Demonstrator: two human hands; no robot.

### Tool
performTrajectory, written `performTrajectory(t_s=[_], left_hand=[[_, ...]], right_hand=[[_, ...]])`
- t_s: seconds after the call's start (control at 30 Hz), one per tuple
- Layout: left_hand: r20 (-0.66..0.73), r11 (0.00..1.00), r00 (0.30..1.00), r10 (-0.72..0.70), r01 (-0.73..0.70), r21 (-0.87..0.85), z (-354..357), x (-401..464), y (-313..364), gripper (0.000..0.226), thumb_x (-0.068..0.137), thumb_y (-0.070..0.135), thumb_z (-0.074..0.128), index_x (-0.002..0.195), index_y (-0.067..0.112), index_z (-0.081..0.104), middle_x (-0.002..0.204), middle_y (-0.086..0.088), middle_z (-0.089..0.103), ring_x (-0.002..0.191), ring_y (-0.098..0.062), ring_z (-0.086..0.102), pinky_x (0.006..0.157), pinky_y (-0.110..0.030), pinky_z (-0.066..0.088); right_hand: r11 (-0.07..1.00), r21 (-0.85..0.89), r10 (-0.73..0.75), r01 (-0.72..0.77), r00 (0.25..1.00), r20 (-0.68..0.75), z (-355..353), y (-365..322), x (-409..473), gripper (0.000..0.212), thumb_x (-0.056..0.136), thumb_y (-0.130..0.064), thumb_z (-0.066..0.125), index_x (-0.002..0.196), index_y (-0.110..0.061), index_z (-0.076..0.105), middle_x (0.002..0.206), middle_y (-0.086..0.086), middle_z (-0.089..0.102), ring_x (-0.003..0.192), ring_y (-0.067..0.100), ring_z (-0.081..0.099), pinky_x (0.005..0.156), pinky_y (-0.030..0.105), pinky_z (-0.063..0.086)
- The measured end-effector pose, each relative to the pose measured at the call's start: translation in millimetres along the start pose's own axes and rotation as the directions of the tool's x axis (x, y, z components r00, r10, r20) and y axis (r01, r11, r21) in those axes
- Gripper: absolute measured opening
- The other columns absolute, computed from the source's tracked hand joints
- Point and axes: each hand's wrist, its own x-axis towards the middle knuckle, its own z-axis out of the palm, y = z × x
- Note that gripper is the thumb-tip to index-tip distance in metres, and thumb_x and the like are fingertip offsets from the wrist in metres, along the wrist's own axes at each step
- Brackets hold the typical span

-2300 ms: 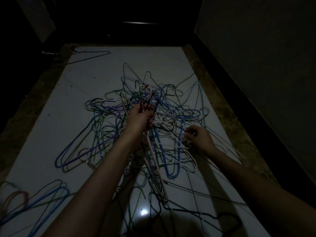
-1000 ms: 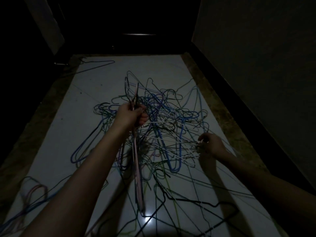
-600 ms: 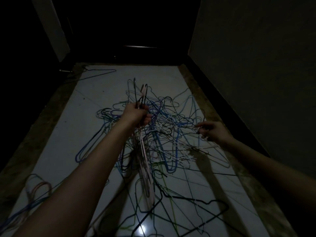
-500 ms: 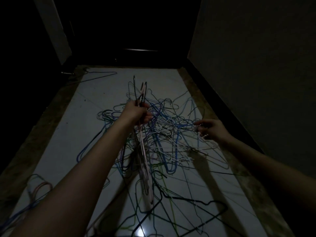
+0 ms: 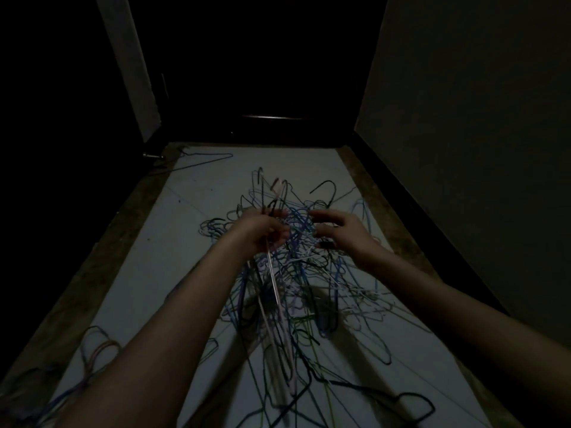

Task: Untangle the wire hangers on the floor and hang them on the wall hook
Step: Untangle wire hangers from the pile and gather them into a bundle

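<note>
A tangle of coloured wire hangers [image 5: 312, 267] lies on the pale floor [image 5: 191, 242] in dim light. My left hand [image 5: 259, 233] grips a small bunch of hangers [image 5: 275, 291] by their necks, lifted above the pile; their hooks stick up past my fingers and their bodies hang down toward me. My right hand [image 5: 340, 233] hovers just right of that bunch with fingers spread and loosely bent over the tangle; whether it touches a wire is unclear. No wall hook is visible.
A grey wall [image 5: 479, 149] runs along the right with a dark skirting. A dark doorway [image 5: 262, 72] stands ahead. A single hanger [image 5: 204, 160] lies far left near the door, and a few loose hangers [image 5: 95, 353] lie at the near left.
My left hand has raised its bunch of hangers higher. My right hand left the wires at the pile's right edge and moved up and left toward the held bunch. The camera tilted upward.
</note>
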Motion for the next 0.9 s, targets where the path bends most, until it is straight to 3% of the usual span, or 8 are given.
performTrajectory(t_s=[0.1,0.2,0.33,0.43,0.57,0.73,0.9], left_hand=[[0.019,1.0,1.0,0.009,-0.009,-0.014,4,-1,-1,0.034,0.086,-0.016,0.047,0.108,0.008,0.056,0.085,-0.016,0.06,0.071,-0.021,0.06,0.062,-0.029,0.053],[0.051,0.998,0.998,0.04,-0.038,-0.041,8,2,-3,0.045,0.084,-0.016,0.051,0.123,0.006,0.052,0.096,-0.018,0.06,0.08,-0.025,0.062,0.064,-0.03,0.055],[0.051,0.995,0.994,0.093,-0.092,-0.027,11,5,-7,0.048,0.084,-0.016,0.052,0.127,0.003,0.05,0.105,-0.017,0.061,0.081,-0.025,0.063,0.063,-0.03,0.056],[0.011,0.991,0.992,0.126,-0.125,-0.042,11,4,-9,0.044,0.085,-0.015,0.051,0.125,0.004,0.05,0.092,-0.012,0.062,0.073,-0.021,0.063,0.055,-0.026,0.055],[-0.03,0.987,0.989,0.142,-0.143,-0.077,9,7,-11,0.036,0.088,-0.016,0.046,0.119,0.002,0.052,0.079,-0.013,0.061,0.066,-0.019,0.061,0.053,-0.024,0.053],[-0.126,0.982,0.976,0.178,-0.184,-0.041,4,13,-11,0.025,0.089,-0.011,0.05,0.107,0.004,0.057,0.072,-0.011,0.06,0.058,-0.016,0.057,0.045,-0.019,0.047],[-0.123,0.955,0.948,0.292,-0.297,-0.018,6,17,-10,0.023,0.091,-0.008,0.048,0.095,0.012,0.058,0.075,-0.009,0.061,0.059,-0.013,0.057,0.045,-0.015,0.044]], right_hand=[[0.999,-0.001,-0.036,0.036,0.998,0.056,14,-9,4,0.035,0.09,0.002,0.053,0.122,-0.01,0.059,0.125,0.011,0.058,0.105,0.028,0.06,0.084,0.037,0.055],[0.991,-0.048,-0.121,0.127,0.988,0.099,26,-14,4,0.042,0.09,0.004,0.05,0.13,-0.007,0.054,0.13,0.011,0.057,0.117,0.023,0.056,0.09,0.029,0.051],[0.984,-0.057,-0.159,0.169,0.975,0.153,34,-18,2,0.044,0.091,0.005,0.042,0.131,-0.01,0.053,0.131,0.004,0.056,0.117,0.01,0.051,0.075,0.004,0.046],[0.986,-0.015,-0.162,0.168,0.971,0.178,32,-21,2,0.046,0.091,0.008,0.039,0.132,-0.009,0.052,0.122,-0.002,0.055,0.112,0.005,0.047,0.068,-0.003,0.042],[0.982,0.005,-0.187,0.188,0.97,0.158,25,-15,3,0.046,0.088,0.012,0.038,0.122,-0.01,0.06,0.116,0.002,0.061,0.109,0.01,0.056,0.074,0.003,0.046],[0.974,-0.158,-0.164,0.162,0.986,0.0,6,5,14,0.035,0.09,0.009,0.04,0.111,-0.002,0.065,0.113,0.014,0.065,0.099,0.013,0.058,0.066,0.002,0.043],[0.955,-0.295,-0.054,0.023,0.994,-0.099,-18,52,27,0.026,0.091,0.004,0.046,0.109,0.001,0.064,0.116,0.016,0.064,0.11,0.024,0.058,0.083,0.023,0.042]])
